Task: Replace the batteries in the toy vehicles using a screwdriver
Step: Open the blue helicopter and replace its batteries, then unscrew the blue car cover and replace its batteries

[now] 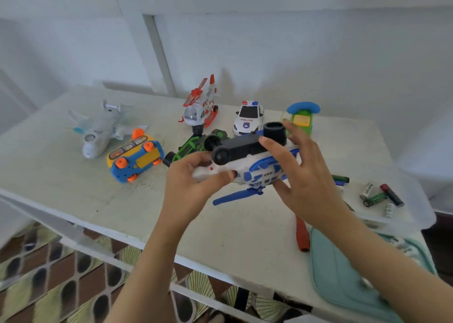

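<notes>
Open tabletop (73, 195) front left; toy bus (134, 161) and plane (98, 131) behind it; batteries (377, 195), red screwdriver (302, 234) right.

Left hand (193, 179) grips a white-and-blue plastic toy helicopter (257, 168), fingers curled. Right hand (304, 173) clasps it, fingers spread.

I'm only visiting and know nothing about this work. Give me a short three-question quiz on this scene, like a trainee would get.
1. True or false: the red-handled screwdriver is held in a hand.
2. Which toy do the left hand and right hand hold? A) police car B) blue-and-white helicopter C) white airplane
3. Fill in: the loose batteries lie toward the person's ____ side.

Key: 1 false, it lies on the table; 2 B, held belly-up; 3 right.
</notes>
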`<state>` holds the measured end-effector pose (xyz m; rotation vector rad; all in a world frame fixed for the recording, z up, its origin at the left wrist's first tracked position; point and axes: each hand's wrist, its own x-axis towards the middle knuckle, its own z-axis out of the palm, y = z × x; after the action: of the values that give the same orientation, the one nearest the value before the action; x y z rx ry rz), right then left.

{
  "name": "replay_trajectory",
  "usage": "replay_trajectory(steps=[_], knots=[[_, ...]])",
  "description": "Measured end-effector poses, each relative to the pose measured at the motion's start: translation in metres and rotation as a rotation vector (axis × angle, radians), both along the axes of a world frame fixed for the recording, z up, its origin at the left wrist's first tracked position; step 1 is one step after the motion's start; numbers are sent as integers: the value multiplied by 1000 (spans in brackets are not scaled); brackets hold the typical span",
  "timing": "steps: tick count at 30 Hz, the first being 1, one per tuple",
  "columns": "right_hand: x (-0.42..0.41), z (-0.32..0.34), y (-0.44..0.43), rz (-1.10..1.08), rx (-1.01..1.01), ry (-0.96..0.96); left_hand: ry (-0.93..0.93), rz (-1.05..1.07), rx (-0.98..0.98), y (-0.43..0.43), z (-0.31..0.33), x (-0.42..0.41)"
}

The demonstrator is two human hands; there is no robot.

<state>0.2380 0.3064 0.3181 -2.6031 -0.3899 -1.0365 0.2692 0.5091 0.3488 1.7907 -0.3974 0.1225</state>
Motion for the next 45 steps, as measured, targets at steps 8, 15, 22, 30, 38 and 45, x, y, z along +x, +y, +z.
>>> replay_trajectory(steps=[8,15,22,30,38,45], knots=[[55,41,41,220,299,181,149,-75,-425,64,43,58],[133,91,131,536,1157,582,199,-47,-454,125,62,154],[239,109,196,422,1690,876,144,82,167,174,16,183],[317,66,229,169,1855,975,54,-104,586,202,-41,181],[337,29,241,-14,1683,1067,22,-104,531,212,-52,187],[341,18,242,-116,1646,1052,43,-129,517,217,-56,188]])
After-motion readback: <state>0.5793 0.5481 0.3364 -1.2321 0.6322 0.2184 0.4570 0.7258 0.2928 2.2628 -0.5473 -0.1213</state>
